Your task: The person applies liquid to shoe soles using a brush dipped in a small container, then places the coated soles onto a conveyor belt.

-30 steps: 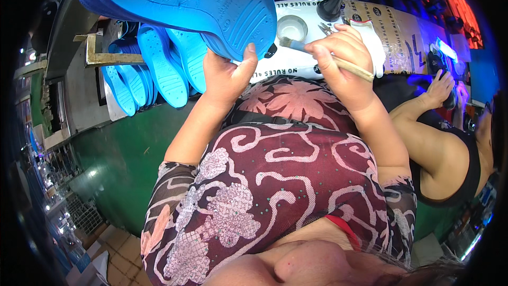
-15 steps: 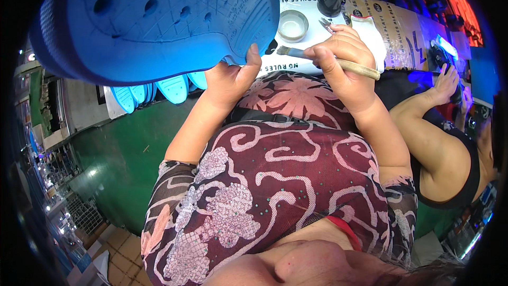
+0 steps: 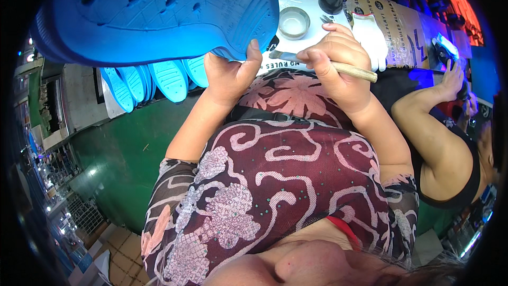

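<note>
We have the blue sole point(image 3: 159, 26) raised close to the camera, its holed face toward us, and it hides the upper ends of other blue soles point(image 3: 169, 82) below it. Right of the blue sole, we see a small bowl point(image 3: 295, 37) on the table point(image 3: 316, 13); farther right stand a black cone-shaped bottle point(image 3: 332, 1) and a white cloth point(image 3: 370, 37). Farthest right of the blue sole, a co-worker's hand point(image 3: 452, 81) is near a blue light point(image 3: 448, 47). Our left hand point(image 3: 231, 78) is closed on the blue sole's near end, thumb on top. Our right hand point(image 3: 341, 66) curls around a brush point(image 3: 354, 70), its bristles just beside the blue sole.
</note>
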### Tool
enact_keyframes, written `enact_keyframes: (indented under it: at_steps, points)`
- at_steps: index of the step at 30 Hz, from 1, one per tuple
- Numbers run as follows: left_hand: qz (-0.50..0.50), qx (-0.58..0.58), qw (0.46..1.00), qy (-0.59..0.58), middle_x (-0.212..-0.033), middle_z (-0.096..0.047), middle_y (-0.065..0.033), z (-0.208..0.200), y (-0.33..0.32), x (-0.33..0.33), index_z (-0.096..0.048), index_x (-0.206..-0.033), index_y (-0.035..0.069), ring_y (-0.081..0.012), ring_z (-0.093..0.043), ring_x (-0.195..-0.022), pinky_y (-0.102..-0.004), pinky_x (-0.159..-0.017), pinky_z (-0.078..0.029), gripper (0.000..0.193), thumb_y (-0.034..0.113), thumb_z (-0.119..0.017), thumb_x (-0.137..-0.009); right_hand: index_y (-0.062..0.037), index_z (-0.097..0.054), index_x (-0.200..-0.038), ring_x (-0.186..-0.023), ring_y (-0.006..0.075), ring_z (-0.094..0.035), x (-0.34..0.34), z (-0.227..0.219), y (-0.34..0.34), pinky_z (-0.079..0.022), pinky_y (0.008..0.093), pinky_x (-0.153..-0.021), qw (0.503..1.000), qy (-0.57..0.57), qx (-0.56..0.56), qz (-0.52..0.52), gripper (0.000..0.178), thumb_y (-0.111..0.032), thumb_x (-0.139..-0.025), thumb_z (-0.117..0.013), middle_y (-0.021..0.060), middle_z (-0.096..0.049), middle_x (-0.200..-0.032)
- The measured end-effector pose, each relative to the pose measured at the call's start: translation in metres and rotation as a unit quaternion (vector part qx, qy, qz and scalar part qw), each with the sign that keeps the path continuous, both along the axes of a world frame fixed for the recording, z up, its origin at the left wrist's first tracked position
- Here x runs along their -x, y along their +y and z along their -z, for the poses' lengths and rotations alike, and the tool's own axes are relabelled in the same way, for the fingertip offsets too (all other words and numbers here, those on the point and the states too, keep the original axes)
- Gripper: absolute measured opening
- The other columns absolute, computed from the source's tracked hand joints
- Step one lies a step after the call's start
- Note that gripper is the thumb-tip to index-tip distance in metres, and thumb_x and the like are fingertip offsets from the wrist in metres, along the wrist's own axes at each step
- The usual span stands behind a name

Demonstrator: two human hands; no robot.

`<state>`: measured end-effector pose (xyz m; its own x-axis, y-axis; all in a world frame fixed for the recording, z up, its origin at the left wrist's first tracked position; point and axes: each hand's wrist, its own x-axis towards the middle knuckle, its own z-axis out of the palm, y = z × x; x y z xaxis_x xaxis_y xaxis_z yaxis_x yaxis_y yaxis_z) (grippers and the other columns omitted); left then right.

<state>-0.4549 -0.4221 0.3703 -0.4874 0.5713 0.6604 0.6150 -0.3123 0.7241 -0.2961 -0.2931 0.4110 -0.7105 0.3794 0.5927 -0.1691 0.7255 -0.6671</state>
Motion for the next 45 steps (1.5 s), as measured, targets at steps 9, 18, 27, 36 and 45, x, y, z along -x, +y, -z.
enact_keyframes:
  at_steps: [9,18,27,36,45]
  points:
    - [0.006,0.005,0.998,-0.059,-0.095,-0.06,-0.0123,-0.006,0.001,-0.004,-0.05,-0.105,-0.005,-0.0173,-0.058,-0.085,-0.0291,-0.077,-0.045,0.034,-0.001,-0.061,-0.074,-0.0065,-0.066,-0.067,-0.06,0.0182,-0.058,0.003,0.003,-0.001,-0.042,0.0354,-0.081,1.0,0.003,0.004,0.017,0.02,-0.019,-0.082,-0.06,0.0027,-0.063,-0.062]
    - [0.012,-0.003,0.997,-0.079,-0.098,-0.058,-0.0118,-0.009,-0.001,-0.008,-0.048,-0.107,-0.004,-0.0166,-0.057,-0.087,-0.0291,-0.078,-0.045,0.033,0.0,-0.06,-0.076,-0.0076,-0.065,-0.066,-0.058,0.0189,-0.057,0.003,0.001,-0.001,-0.042,0.0352,-0.079,0.998,0.026,-0.008,0.063,0.02,-0.017,-0.082,-0.059,0.0019,-0.063,-0.062]
    - [0.017,0.019,0.995,-0.101,-0.098,-0.058,-0.0109,-0.011,-0.004,-0.01,-0.046,-0.108,-0.003,-0.0164,-0.056,-0.087,-0.0293,-0.079,-0.044,0.034,-0.001,-0.059,-0.076,-0.0061,-0.063,-0.064,-0.055,0.0194,-0.055,0.001,-0.001,0.002,-0.042,0.0343,-0.075,0.997,0.055,-0.009,0.059,0.021,-0.015,-0.082,-0.058,0.0033,-0.061,-0.059]
    - [0.008,0.036,0.989,-0.141,-0.103,-0.055,-0.012,-0.009,-0.009,-0.011,-0.043,-0.111,-0.003,-0.0174,-0.055,-0.091,-0.0302,-0.083,-0.043,0.038,-0.002,-0.058,-0.076,-0.0055,-0.062,-0.064,-0.053,0.02,-0.051,0.001,0.0,0.003,-0.04,0.0326,-0.069,0.997,0.047,-0.016,0.06,0.022,-0.016,-0.083,-0.058,0.0044,-0.059,-0.058]
    - [0.002,0.029,0.991,-0.128,-0.101,-0.056,-0.0113,-0.008,-0.009,-0.009,-0.044,-0.11,-0.003,-0.017,-0.055,-0.09,-0.03,-0.081,-0.043,0.037,-0.001,-0.058,-0.076,-0.0049,-0.062,-0.064,-0.056,0.0211,-0.053,-0.001,0.005,0.005,-0.041,0.0341,-0.074,0.997,0.065,-0.011,0.048,0.022,-0.015,-0.083,-0.056,0.0041,-0.06,-0.06]
